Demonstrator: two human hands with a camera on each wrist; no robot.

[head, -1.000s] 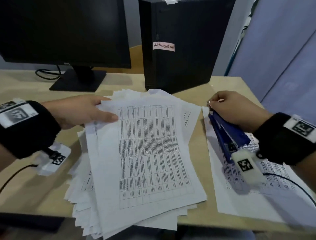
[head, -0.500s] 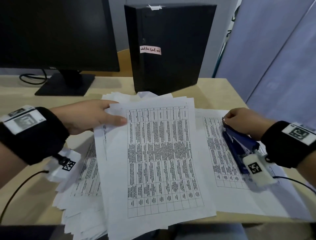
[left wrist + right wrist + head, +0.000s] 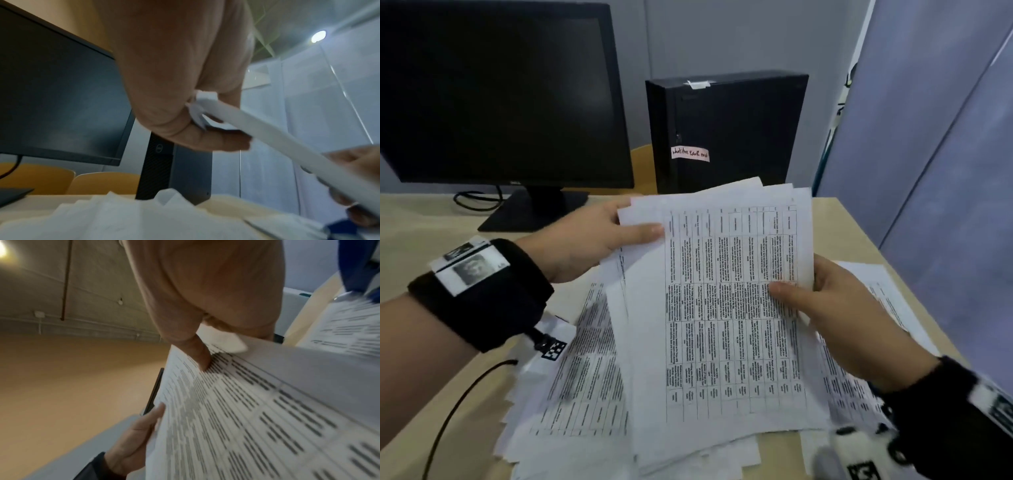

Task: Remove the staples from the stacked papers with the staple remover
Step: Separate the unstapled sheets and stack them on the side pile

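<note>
Both hands lift one bundle of printed papers (image 3: 732, 308) off the spread stack (image 3: 582, 383) on the worktop (image 3: 431, 212): the left hand (image 3: 585, 240) pinches its upper left corner, the right hand (image 3: 842, 318) pinches its right edge, thumb on the printed face. Something blue, perhaps the staple remover (image 3: 357, 264), lies on sheets to the right. Behind stand a dark monitor (image 3: 496, 92) and a computer tower (image 3: 726, 130).

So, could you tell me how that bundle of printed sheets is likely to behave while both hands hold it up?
The bundle will probably flop: it is thin paper, gripped only at its edges by the left hand and right hand. Its sheets look fanned at the top, so they may slide apart. It is likely light.
</note>
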